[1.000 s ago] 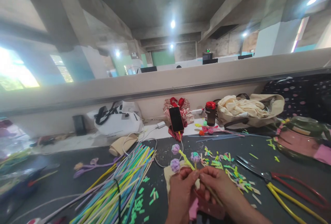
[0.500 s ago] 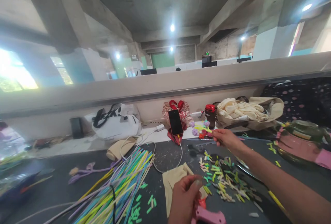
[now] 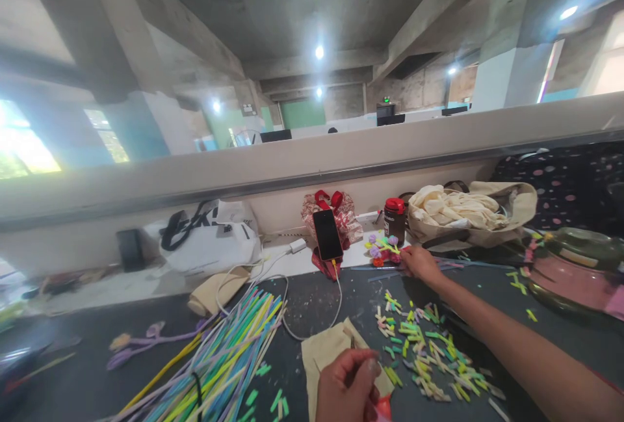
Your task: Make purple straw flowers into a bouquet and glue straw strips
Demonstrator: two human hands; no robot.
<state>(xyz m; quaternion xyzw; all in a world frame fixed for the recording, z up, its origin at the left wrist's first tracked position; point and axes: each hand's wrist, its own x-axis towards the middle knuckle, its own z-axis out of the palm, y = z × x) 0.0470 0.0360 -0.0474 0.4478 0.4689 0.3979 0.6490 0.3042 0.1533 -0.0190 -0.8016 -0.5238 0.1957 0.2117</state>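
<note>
My right hand (image 3: 423, 264) reaches to the back of the table, its fingers closed around the stem end of a pipe-cleaner flower sprig (image 3: 385, 246). The sprig has purple blooms and yellow-green stems. It lies low over red and pink flower pieces (image 3: 379, 262), and I cannot tell whether it rests on them. My left hand (image 3: 347, 384) is near the front edge, thumb and fingers pinched together; what they hold, if anything, is hidden. Under it lies a beige cloth (image 3: 314, 360), with a red object (image 3: 383, 408) showing just beside the hand.
Long coloured pipe cleaners (image 3: 229, 350) form a bundle at left, near a purple flower stem (image 3: 146, 344). Short cut pieces (image 3: 429, 350) lie scattered at right. A cabled phone (image 3: 327, 235), a red-lidded bottle (image 3: 394, 222), a canvas bag (image 3: 487, 230) and a pink-and-green jar (image 3: 565, 272) stand behind.
My right hand has lowered slightly with the flower sprig, bringing it down to the red and pink pieces. My left hand stays pinched; the pink handle beside it has left the view.
</note>
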